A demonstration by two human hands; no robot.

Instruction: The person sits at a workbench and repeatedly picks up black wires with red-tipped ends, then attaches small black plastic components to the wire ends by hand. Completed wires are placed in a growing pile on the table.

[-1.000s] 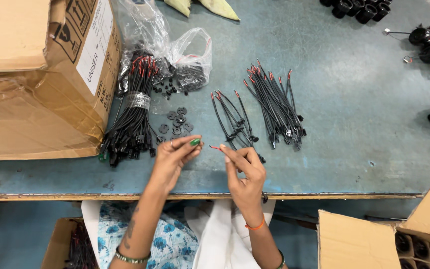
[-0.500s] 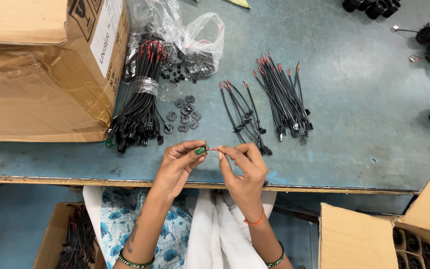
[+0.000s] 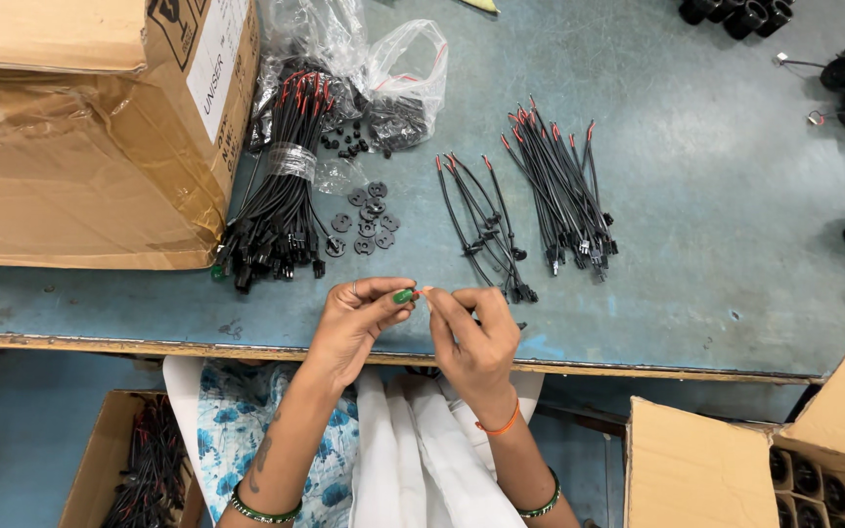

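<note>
At the bench edge, left hand [image 3: 359,315] and right hand [image 3: 471,328] meet fingertip to fingertip — both pinched narrow on one small part [image 3: 415,293]; sorted black wire leads [image 3: 559,191] lie near, within reach.

Hands sat at table [image 3: 716,293] front edge, left hand [image 3: 356,318] beside right hand [image 3: 473,337], fingertips touching. Wire bundle [image 3: 276,210] lay behind left hand, big box [image 3: 80,137] further left. Loose wires [image 3: 559,191] lay behind right hand. Washers [image 3: 364,220] sat between bundle and wires.
</note>
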